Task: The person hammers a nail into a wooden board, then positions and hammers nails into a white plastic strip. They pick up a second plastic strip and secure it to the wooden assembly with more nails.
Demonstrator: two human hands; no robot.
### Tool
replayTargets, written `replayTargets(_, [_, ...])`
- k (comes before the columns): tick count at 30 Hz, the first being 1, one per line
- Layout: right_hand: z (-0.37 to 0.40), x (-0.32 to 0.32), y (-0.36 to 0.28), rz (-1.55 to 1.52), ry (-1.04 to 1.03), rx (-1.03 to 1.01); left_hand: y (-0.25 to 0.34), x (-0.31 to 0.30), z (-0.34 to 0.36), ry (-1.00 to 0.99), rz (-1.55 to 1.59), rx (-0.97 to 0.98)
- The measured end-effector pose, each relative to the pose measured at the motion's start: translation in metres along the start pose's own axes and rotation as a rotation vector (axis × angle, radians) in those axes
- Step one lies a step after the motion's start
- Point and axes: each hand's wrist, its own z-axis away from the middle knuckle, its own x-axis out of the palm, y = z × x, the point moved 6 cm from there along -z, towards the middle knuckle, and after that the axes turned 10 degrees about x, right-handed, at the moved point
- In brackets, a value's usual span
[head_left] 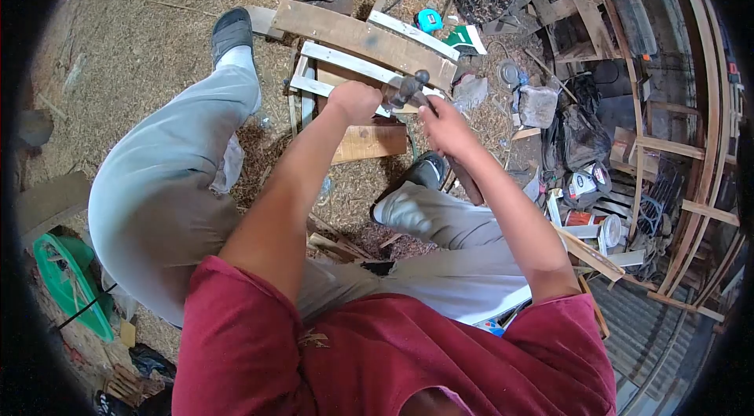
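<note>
Right hand (446, 127): round-headed hammer (408, 89) | left hand (356, 101): at white wooden slats (338, 59)

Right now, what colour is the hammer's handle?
The handle is brown; it shows best in the head view.

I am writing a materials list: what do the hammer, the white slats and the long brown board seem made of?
Hammer: head probably metal, being dark and dull; handle probably wood, judging by its brown tone.
White slats: likely painted wood, judging by plank shape and white faces.
Long brown board: wood, seemingly unpainted, with dull brown face and dark blotch.
</note>
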Motion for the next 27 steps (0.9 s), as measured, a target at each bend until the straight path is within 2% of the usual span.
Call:
replayTargets(3, [0.001, -0.015, -0.009, -0.11, 0.027, 0.003, -0.001, 0.004, -0.004, 0.013, -0.009, 0.007])
replayTargets(5, [-0.01, -0.024, -0.016, -0.114, 0.153, -0.137, -0.004, 0.009, -0.004, 0.045, 0.007, -0.005])
replayTargets(8, [-0.014, -0.018, -0.016, -0.096, 0.271, -0.215, -0.005, 0.011, -0.006, 0.052, -0.002, -0.004])
replayTargets(10, [-0.001, -0.005, -0.014, 0.003, 0.258, -0.278, -0.002, 0.007, -0.004, 0.024, -0.007, 0.012])
replayTargets(12, [-0.009, 0.006, 0.005, 0.188, 0.036, -0.078, 0.001, 0.005, -0.004, 0.011, 0.009, 0.02])
replayTargets(13, [-0.005, 0.003, 0.005, 0.18, 0.042, -0.069, 0.0, 0.004, -0.006, 0.015, 0.028, 0.019])
replayTargets(15, [0.011, -0.004, 0.001, 0.066, -0.073, 0.149, 0.003, -0.005, -0.004, 0.026, 0.014, 0.031])
replayTargets(17, [-0.009, -0.013, 0.009, -0.037, 0.083, -0.054, 0.001, 0.006, -0.013, 0.035, -0.007, 0.04])
replayTargets(20, [-0.004, -0.026, 0.0, -0.152, 0.245, -0.175, 0.002, 0.01, -0.016, 0.008, 0.014, 0.008])
replayTargets(24, [-0.007, -0.014, 0.006, -0.01, 0.464, -0.454, 0.002, 0.002, -0.014, 0.003, 0.01, -0.018])
replayTargets(26, [-0.031, 0.017, 0.046, 0.2, 0.452, -0.538, 0.002, 0.006, -0.016, -0.035, -0.001, 0.007])
replayTargets(27, [-0.032, 0.016, 0.053, 0.152, 0.383, -0.426, 0.003, 0.007, -0.015, -0.027, 0.005, 0.02])
